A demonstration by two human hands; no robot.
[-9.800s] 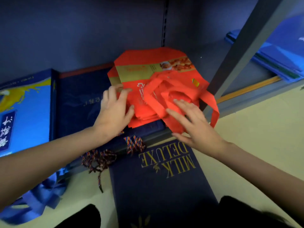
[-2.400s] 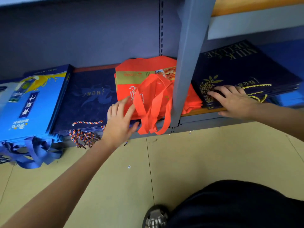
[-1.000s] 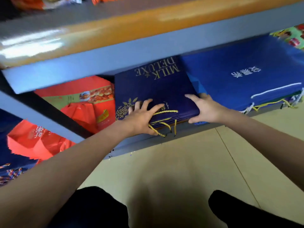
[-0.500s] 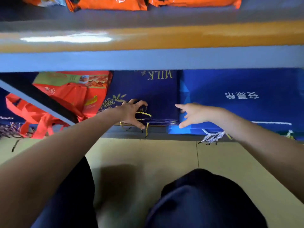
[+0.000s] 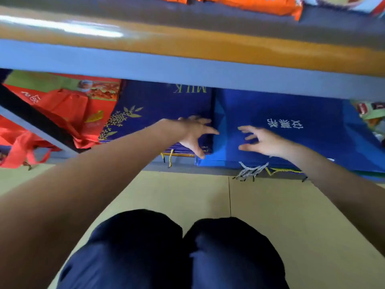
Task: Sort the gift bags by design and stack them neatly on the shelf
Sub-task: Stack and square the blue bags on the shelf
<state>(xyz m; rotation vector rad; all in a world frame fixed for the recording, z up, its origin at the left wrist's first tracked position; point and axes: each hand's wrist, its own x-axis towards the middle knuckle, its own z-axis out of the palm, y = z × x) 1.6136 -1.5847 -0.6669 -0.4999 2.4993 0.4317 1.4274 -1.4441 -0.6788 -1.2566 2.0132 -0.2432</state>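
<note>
On the bottom shelf lies a stack of dark navy gift bags [image 5: 158, 103] with gold "MILK" lettering and gold cord handles. To its right lies a stack of bright blue bags [image 5: 291, 113] with white characters. My left hand [image 5: 192, 132] is spread at the navy stack's right front corner, thumb down over its front edge, fingers reaching to the blue stack's left edge. My right hand [image 5: 260, 140] hovers with spread fingers over the left part of the blue stack and holds nothing.
Red bags [image 5: 68, 107] with loose handles lie left of the navy stack, behind a slanted grey shelf post [image 5: 35, 130]. The upper shelf's grey and orange edge [image 5: 187, 59] hangs low overhead, with orange bags on it. Multicoloured items [image 5: 373, 113] sit at far right. My knees are over a beige floor [image 5: 229, 197].
Both hands have shifted to the right, from the navy stack's front toward the seam with the blue stack. The left hand has let go of the gold cords.
</note>
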